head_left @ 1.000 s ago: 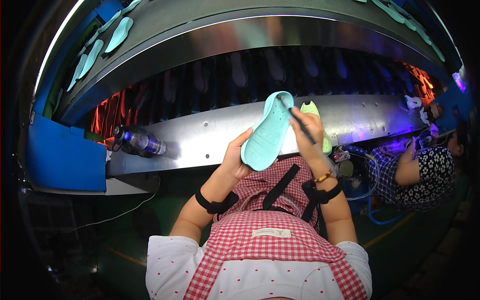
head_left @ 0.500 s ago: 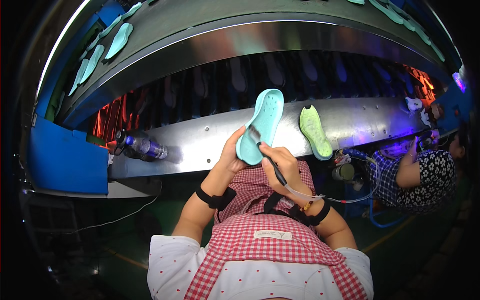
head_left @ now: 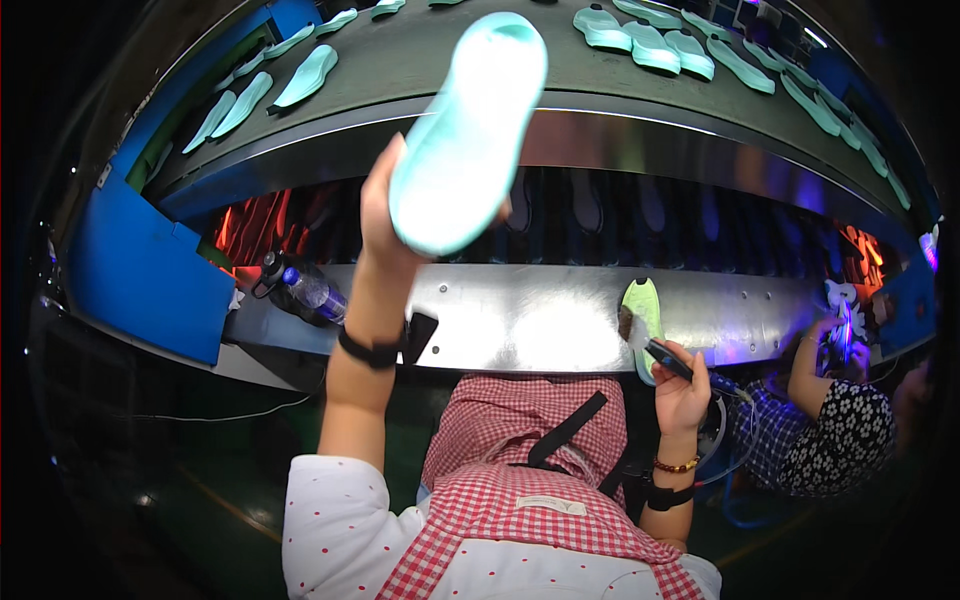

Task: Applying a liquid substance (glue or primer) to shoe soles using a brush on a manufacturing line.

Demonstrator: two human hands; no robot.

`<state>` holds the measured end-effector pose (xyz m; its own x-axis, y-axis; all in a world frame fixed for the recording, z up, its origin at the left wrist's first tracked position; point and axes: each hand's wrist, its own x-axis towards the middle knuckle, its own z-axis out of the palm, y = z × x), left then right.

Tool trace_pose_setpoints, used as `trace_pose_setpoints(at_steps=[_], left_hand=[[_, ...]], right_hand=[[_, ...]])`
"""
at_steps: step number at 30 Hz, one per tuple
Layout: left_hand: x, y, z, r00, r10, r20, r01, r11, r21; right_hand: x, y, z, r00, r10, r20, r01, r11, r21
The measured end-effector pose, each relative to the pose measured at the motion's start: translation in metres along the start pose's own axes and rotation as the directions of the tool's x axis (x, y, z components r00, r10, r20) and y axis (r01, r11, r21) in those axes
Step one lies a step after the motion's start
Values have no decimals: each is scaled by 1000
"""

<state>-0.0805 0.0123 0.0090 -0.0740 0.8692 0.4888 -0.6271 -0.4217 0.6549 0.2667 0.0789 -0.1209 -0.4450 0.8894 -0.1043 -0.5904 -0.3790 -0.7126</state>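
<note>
Raised high in front of me is a turquoise shoe sole (head_left: 468, 140), gripped along its lower left edge by my left hand (head_left: 384, 205). Fingertips also show at its right side, behind it. My right hand (head_left: 682, 395) is lower, at the front of the metal ledge, closed round the dark handle of a brush (head_left: 668, 359). The brush has dark bristles and a thin clear tube trailing from it. Behind the brush, a yellow-green shoe sole (head_left: 645, 297) lies on the ledge, partly covered by the brush.
Beyond the metal ledge (head_left: 520, 330), a dark conveyor belt (head_left: 400, 75) carries several turquoise soles. Bottles (head_left: 312, 292) stand at the ledge's left end. Blue machine panels (head_left: 140, 270) flank the left side. A co-worker (head_left: 845, 430) sits close by on the right.
My left hand has lifted the turquoise sole up toward the belt, away from the brush. My right hand has moved right with the brush, in front of the yellow-green sole.
</note>
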Motion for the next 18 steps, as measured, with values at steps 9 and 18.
trace_pose_setpoints(at_steps=[9, 18], left_hand=[[125, -12, -65, 656, 379, -653, -161, 915, 369], [187, -95, -20, 966, 194, -172, 238, -400, 885]], right_hand=[[5, 15, -3, 996, 74, -54, -71, 996, 61], [14, 19, -13, 985, 104, -137, -91, 991, 99]])
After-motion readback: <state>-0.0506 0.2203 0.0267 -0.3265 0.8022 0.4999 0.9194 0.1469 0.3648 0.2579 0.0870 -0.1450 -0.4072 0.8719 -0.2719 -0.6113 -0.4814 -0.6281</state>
